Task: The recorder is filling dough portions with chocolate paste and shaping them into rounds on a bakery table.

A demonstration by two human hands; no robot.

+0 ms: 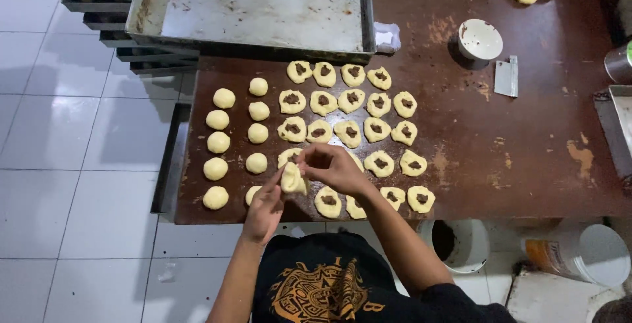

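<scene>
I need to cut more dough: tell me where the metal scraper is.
In the head view, the metal scraper lies on the brown table, right of the filled dough rows, just right of and below the small white bowl.

Left hand (264,206): forearm bare, rising from the lower edge of the head view beside the black shirt (329,283), palm turned inward, fingers extended up and to the right, with the tips closed on the lower side of the dough piece (291,179). Right hand (334,168): forearm bare, running from the shirt's right shoulder up and to the left, wrist bent, hand arched directly above and to the right of the dough piece, fingers curled down and pinching its upper edge. The two hands meet at the dough piece, fingertips almost touching.
</scene>
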